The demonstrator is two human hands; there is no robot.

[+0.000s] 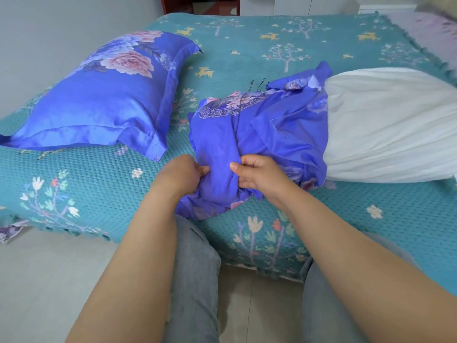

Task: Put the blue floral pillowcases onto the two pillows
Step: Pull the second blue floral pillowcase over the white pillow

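Two hands, left [184, 173] and right [257, 173], pinch one loose pillowcase [259, 129]; one covered pillow [99, 95], one bare pillow [388, 125].

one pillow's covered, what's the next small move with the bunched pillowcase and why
Probably pull the pillowcase further along the white pillow. Both the left hand and right hand grip its bunched near end, and most of that pillow lies bare, while the other pillow is fully covered.
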